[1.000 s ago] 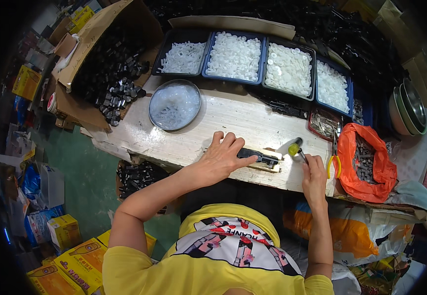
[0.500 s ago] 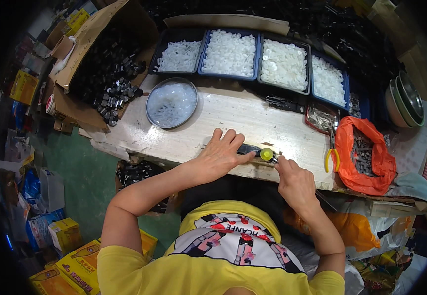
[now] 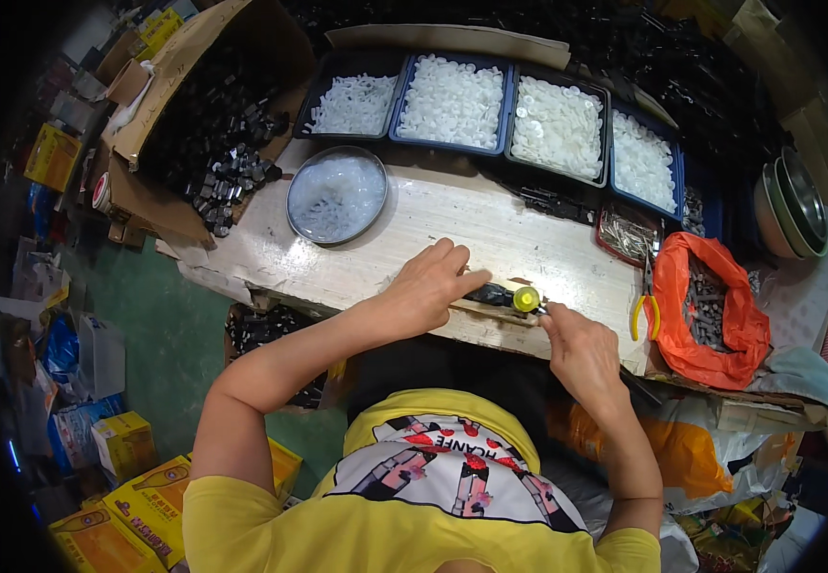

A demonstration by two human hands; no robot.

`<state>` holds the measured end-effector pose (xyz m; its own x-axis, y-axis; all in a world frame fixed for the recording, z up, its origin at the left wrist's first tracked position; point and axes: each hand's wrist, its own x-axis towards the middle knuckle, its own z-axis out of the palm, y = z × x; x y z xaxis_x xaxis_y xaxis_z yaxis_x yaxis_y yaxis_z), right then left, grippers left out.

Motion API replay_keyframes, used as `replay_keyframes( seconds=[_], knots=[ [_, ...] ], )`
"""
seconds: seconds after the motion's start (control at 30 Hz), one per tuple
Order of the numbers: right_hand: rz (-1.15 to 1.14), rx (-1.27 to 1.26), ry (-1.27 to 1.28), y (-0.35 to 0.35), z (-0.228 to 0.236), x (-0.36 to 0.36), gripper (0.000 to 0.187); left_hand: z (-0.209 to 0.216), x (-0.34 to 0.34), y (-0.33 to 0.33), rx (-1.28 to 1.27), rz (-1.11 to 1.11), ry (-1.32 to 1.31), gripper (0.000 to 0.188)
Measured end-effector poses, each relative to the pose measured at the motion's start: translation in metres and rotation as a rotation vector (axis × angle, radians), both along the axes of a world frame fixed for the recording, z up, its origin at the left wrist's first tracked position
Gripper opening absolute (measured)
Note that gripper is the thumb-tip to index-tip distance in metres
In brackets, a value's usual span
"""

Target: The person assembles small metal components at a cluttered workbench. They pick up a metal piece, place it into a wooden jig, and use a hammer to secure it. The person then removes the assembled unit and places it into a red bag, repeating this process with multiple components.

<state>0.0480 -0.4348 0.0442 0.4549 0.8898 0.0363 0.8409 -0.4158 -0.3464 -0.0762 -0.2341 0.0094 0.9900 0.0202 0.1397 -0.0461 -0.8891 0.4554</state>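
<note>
Green-painted flooring [image 3: 167, 329] is showing to the left of a worn, whitish bench [image 3: 414, 218], where both hands are working close to the near edge. Between them, a slim black plastic part [image 3: 496, 291] is lying in a low, pale block-like holder [image 3: 502, 312]. The left hand [image 3: 433, 286] is leaning over the part's left end, thumb stretched out and apparently touching it, the other fingers loosely bending; whether they are really pinching anything, I cannot tell. The right hand [image 3: 583, 349] is gripping the thin handle of a small hammer with a round, translucent yellow-green head [image 3: 526, 300], which is covering the part's right end, so contact is impossible to confirm. Judging by this pose, the step in hand is tapping something into or onto the black part; a further tap would be calling for a steady left thumb, clear of the head, and a short, square stroke. Beyond the left hand, a round metal-rimmed dish [image 3: 335, 240] is holding translucent pieces, and farther off, shallow trays are carrying small white plastic pieces [image 3: 452, 100]. Just right of the right hand, yellow-handled pliers [image 3: 656, 317] are lying beside an orange-red plastic bag [image 3: 753, 332] of small greyish parts.
</note>
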Motion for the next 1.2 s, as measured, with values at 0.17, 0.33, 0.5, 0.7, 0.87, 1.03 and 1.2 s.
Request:
replay_keyframes(
  seconds=[0.17,0.33,0.5,0.7,0.87,1.03,1.2],
  knots=[
    [-0.009,0.447,0.048,0.016,0.014,-0.008,0.015,-0.001,-0.003,-0.001,-0.130,0.106,-0.020,0.056],
    [0.096,0.021,0.000,0.048,-0.007,-0.008,0.012,-0.012,-0.010,-0.008,-0.201,0.202,-0.136,0.058],
    [0.027,0.174,0.073,0.052,0.011,-0.011,0.016,-0.027,-0.019,-0.016,-0.315,0.310,-0.325,0.064],
    [0.042,0.176,0.065,0.062,0.022,-0.011,0.018,-0.035,-0.030,-0.025,-0.223,0.501,-0.459,0.072],
    [0.132,-0.053,0.040,0.080,-0.001,-0.020,0.017,-0.041,-0.043,-0.026,-0.229,0.503,-0.450,0.073],
    [0.037,0.054,0.055,0.072,0.010,-0.015,0.017,-0.036,-0.050,-0.023,-0.247,0.523,-0.406,0.071],
    [-0.145,0.234,-0.072,0.037,-0.010,-0.001,0.012,-0.026,-0.026,-0.031,-0.231,0.381,-0.395,0.067]
  ],
)
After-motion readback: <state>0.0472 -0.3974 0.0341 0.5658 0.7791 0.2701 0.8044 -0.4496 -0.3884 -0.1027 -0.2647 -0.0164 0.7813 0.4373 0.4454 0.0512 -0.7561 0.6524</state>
